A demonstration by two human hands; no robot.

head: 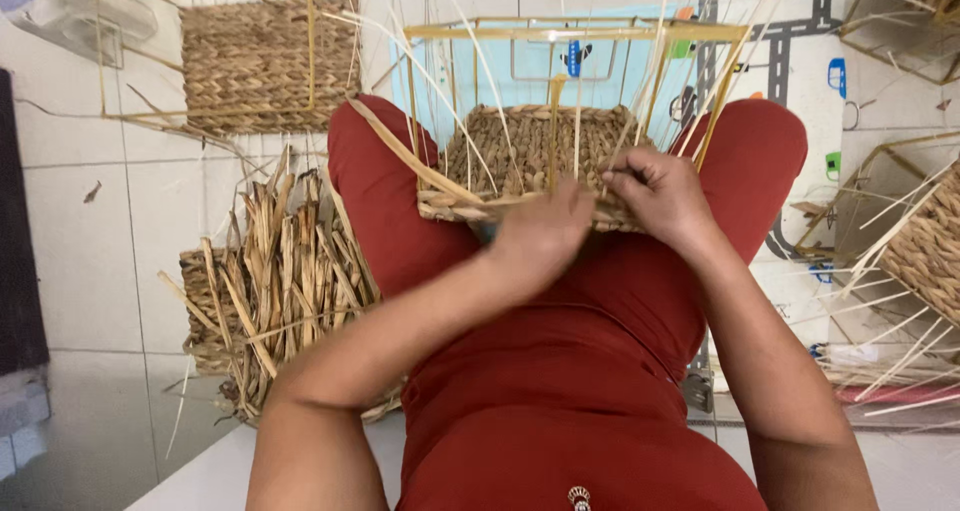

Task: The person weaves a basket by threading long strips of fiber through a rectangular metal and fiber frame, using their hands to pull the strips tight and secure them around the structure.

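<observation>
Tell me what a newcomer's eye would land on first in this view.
First, the half-woven basket on its yellow wire frame, propped on the red-clad lap at centre, with both hands at its near rim: the left hand and the right hand. Next, the heap of dried straw strands on the tiled floor at left, and a finished woven basket beyond it at upper left.
</observation>
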